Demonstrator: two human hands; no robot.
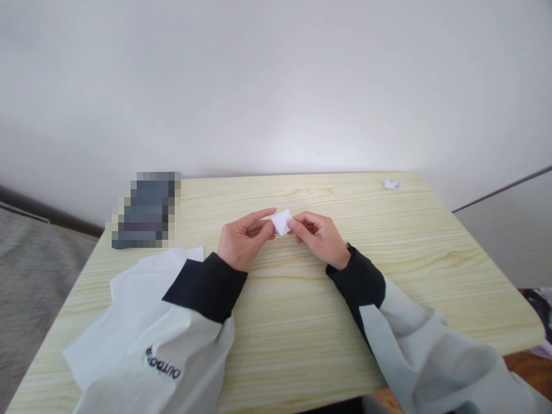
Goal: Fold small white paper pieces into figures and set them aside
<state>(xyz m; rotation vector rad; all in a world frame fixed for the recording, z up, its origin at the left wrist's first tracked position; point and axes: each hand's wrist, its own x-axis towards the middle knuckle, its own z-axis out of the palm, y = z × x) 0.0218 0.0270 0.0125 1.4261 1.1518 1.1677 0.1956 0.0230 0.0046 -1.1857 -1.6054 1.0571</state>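
Paper square (282,221), small and white, sits pinched between both hands just above the wooden table (302,322). Left hand (244,238) nips its left corner with thumb and forefinger; right hand (319,236) grips the opposite edge. White sheets (129,293) lie under the left sleeve, a scrap (392,184) at the far corner.

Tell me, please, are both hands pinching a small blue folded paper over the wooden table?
Not quite: the head view shows the folded paper is white, not blue; the left hand and right hand both pinch it over the wooden table.
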